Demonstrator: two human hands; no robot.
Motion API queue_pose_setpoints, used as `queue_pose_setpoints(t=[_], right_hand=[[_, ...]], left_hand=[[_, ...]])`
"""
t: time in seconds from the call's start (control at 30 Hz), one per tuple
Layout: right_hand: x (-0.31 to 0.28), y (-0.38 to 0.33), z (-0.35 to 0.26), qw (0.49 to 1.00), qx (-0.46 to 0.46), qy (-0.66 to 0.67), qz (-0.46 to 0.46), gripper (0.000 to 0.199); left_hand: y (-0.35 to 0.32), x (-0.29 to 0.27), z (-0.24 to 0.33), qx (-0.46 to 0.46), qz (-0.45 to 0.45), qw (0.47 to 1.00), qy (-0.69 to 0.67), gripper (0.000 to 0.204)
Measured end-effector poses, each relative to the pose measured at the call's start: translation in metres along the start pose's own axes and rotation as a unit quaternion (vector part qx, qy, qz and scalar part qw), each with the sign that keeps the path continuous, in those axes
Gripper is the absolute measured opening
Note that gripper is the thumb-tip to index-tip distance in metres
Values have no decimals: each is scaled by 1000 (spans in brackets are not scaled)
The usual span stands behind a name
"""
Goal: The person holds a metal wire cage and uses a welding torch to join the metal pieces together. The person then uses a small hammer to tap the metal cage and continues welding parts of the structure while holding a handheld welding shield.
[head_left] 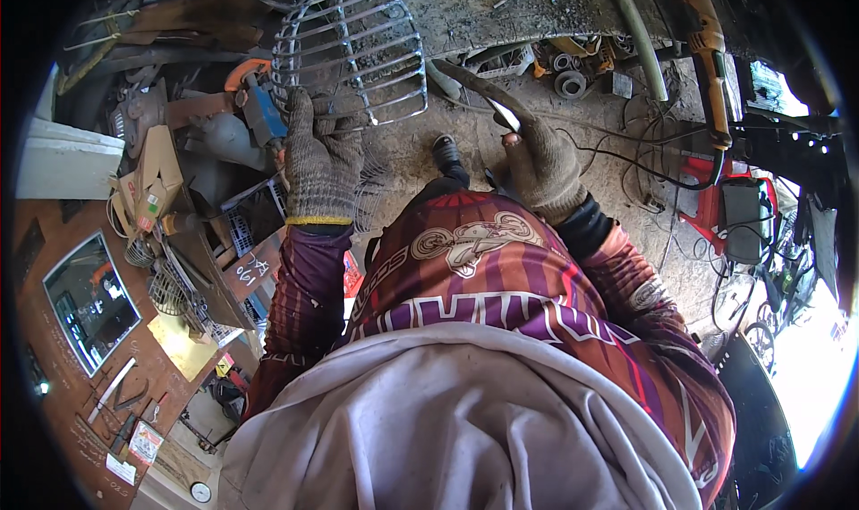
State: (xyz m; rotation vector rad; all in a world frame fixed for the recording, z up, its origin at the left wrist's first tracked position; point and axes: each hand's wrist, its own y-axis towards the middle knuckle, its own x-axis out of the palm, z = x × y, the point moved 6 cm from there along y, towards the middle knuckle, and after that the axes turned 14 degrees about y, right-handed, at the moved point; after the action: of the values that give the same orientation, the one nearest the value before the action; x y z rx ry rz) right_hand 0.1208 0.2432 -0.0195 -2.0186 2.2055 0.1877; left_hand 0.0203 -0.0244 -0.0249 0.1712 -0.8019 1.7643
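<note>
Your view is daylit but uneven: hard glare blows out the lower right edge, the left side sits dim, a black fisheye rim bends edges, and the centre stays sharp.

Dusty concrete floor (573, 165) across the upper middle of the frame, wire cage guard (351, 45) resting on it upper left, metal rings (570, 82) and black cables (640, 157) upper right

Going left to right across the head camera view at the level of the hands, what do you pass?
Cardboard box → blue tool → left hand on the wire guard → right hand holding a torch handle → red welding machine.
</note>
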Motion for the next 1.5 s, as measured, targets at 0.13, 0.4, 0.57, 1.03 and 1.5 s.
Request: queue_pose_setpoints(t=[0.13,0.4,0.57,1.03,1.5], right_hand=[[0,3,-13,995,-82,-53,-11,32],[13,3,-2,993,16,-114,-31,29],[7,-2,-13,999,-9,-36,13,27],[8,18,-2,988,-117,-104,7,26],[3,22,-19,971,-208,-112,-25,30]], left_hand=[[-6,13,13,26,12,996,86,20],[-8,18,14,36,2,994,99,26],[-8,15,13,35,3,995,92,26],[-14,26,18,30,45,992,114,24],[-14,34,32,74,55,975,204,25]])
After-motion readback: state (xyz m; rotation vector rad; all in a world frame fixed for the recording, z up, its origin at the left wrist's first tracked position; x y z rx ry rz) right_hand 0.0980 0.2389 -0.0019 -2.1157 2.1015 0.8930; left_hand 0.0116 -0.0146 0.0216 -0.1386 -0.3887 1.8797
